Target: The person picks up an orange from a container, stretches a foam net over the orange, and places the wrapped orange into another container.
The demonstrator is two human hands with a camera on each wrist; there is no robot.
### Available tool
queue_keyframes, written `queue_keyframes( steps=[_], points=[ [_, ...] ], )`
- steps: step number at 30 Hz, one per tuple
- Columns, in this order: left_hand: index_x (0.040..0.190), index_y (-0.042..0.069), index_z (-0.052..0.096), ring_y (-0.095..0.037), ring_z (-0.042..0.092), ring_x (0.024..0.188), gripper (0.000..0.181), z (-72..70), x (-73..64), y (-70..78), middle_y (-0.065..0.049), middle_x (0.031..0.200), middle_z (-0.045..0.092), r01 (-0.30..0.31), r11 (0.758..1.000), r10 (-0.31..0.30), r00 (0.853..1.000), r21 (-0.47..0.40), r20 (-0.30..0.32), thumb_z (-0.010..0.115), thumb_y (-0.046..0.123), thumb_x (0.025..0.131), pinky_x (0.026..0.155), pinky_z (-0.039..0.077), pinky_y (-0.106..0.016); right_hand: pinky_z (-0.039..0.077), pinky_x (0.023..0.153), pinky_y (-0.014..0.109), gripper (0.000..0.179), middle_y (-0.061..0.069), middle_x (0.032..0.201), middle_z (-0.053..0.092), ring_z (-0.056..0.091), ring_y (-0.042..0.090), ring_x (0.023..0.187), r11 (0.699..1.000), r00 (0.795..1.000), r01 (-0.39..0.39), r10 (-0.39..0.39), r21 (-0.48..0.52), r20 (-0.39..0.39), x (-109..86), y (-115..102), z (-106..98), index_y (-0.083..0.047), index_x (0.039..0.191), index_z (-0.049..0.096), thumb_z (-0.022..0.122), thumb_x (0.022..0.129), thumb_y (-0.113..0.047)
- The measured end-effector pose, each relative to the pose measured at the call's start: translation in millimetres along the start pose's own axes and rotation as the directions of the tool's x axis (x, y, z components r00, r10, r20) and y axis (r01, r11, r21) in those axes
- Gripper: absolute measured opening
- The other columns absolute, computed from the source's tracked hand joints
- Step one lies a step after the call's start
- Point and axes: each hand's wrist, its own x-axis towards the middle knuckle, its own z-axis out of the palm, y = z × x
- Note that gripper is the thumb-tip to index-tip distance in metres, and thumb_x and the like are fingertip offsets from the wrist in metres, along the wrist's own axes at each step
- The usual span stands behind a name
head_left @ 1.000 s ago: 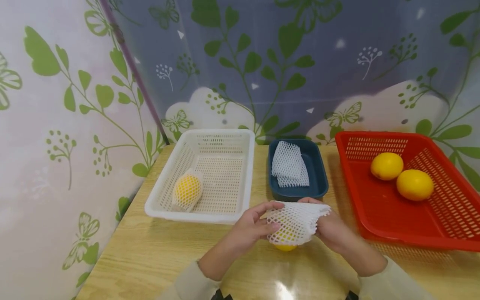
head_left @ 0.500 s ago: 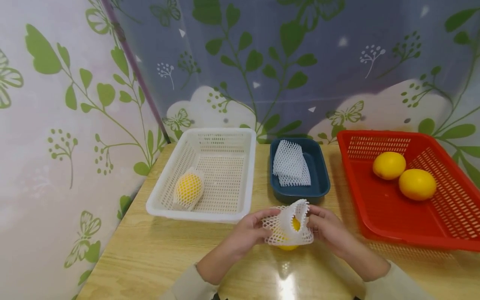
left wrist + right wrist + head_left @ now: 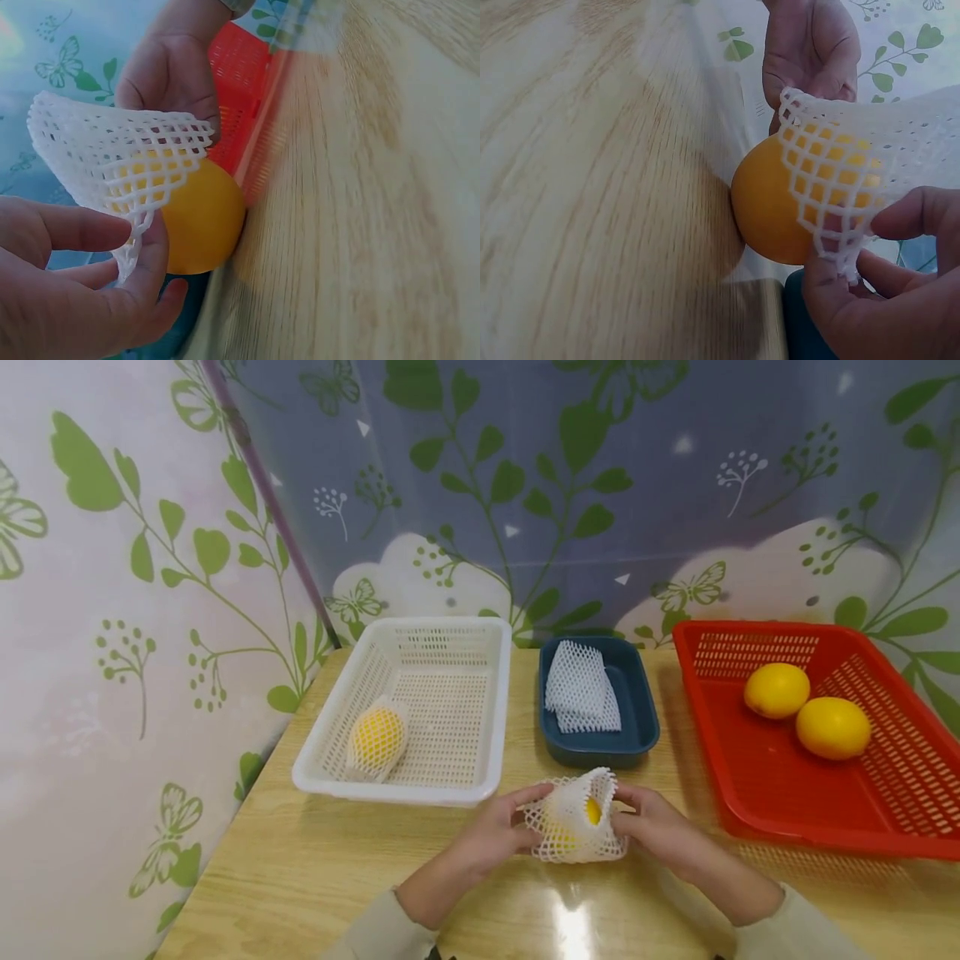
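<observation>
A white foam fruit net (image 3: 577,831) is partly drawn over a yellow fruit (image 3: 206,217), which rests on the wooden table in front of the blue bin. My left hand (image 3: 498,831) pinches the net's left edge between thumb and fingers; the left wrist view shows this grip up close. On the other side my right hand (image 3: 656,827) pinches the right edge, seen well in the right wrist view. The net's upper opening stands up, with yellow showing inside. In both wrist views the lower part of the fruit (image 3: 769,206) is bare.
A white basket (image 3: 397,790) at left holds one netted yellow fruit (image 3: 377,739). Folded foam nets (image 3: 579,685) lie in a dark blue bin (image 3: 637,702) behind my hands. At right, a red basket (image 3: 757,777) contains two bare yellow fruits (image 3: 832,728).
The net's upper end, earlier flopped to the right over my right hand, now stands up with its opening visible. Its lower edge has come down further over the fruit. Both hands have shifted slightly downward.
</observation>
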Motion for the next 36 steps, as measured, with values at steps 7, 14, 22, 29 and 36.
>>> queue_keyframes(
  steps=[7, 14, 22, 29, 36],
  points=[
    [0.146, 0.004, 0.040, -0.029, 0.062, 0.103, 0.072, -2.0, 2.6, -1.8, -0.025, 0.139, 0.045, 0.062, 0.998, -0.062, 0.997, 0.009, 0.043, 0.053, -0.021, 0.079, 0.082, 0.056, -0.037, 0.054, 0.077, 0.030, 0.053, 0.023, 0.126, 0.053, 0.063, 0.019, 0.091, 0.997, 1.000, -0.027, 0.028, -0.074, 0.014, 1.2, 4.8, -1.8, 0.016, 0.135, 0.038, 0.056, 0.088, -0.002],
    [0.146, 0.002, 0.040, -0.029, 0.062, 0.107, 0.060, -2.3, 3.1, -0.8, -0.021, 0.140, 0.048, 0.116, 0.993, -0.117, 0.992, 0.017, 0.046, 0.046, -0.004, 0.087, 0.084, 0.056, -0.037, 0.055, 0.078, 0.029, 0.055, 0.024, 0.125, 0.054, 0.061, 0.020, 0.097, 0.996, 0.998, -0.053, 0.056, -0.075, 0.042, 0.5, 8.2, 0.0, 0.016, 0.137, 0.034, 0.057, 0.091, -0.004],
    [0.143, -0.003, 0.043, -0.032, 0.059, 0.112, 0.051, -3.0, 2.7, 0.7, -0.022, 0.137, 0.050, 0.137, 0.989, -0.136, 0.990, -0.057, 0.034, 0.047, 0.024, 0.100, 0.085, 0.055, -0.041, 0.056, 0.084, 0.037, 0.061, 0.028, 0.130, 0.050, 0.061, 0.023, 0.098, 0.998, 0.998, -0.059, 0.059, 0.009, 0.028, 3.7, 8.7, 1.3, 0.010, 0.146, 0.022, 0.049, 0.092, -0.003],
    [0.147, 0.000, 0.037, -0.036, 0.059, 0.113, 0.050, -2.2, 4.2, -4.1, -0.023, 0.130, 0.052, 0.094, 0.994, -0.090, 0.993, -0.051, 0.074, 0.050, 0.017, 0.102, 0.088, 0.054, -0.041, 0.056, 0.084, 0.041, 0.056, 0.008, 0.116, 0.062, 0.064, 0.023, 0.100, 0.980, 0.991, -0.104, 0.088, 0.169, 0.101, 3.3, 5.6, -0.7, 0.009, 0.147, 0.020, 0.041, 0.100, -0.015],
    [0.146, 0.000, 0.036, -0.031, 0.060, 0.109, 0.049, 1.6, 9.3, -2.4, -0.021, 0.127, 0.054, 0.053, 0.988, -0.044, 0.997, -0.147, 0.063, 0.046, 0.022, 0.104, 0.088, 0.054, -0.041, 0.054, 0.088, 0.043, 0.057, 0.005, 0.118, 0.057, 0.063, 0.026, 0.103, 0.973, 0.994, -0.091, 0.077, 0.212, 0.077, 2.1, 2.9, -4.1, 0.003, 0.147, 0.027, 0.043, 0.104, -0.031]
  ],
)
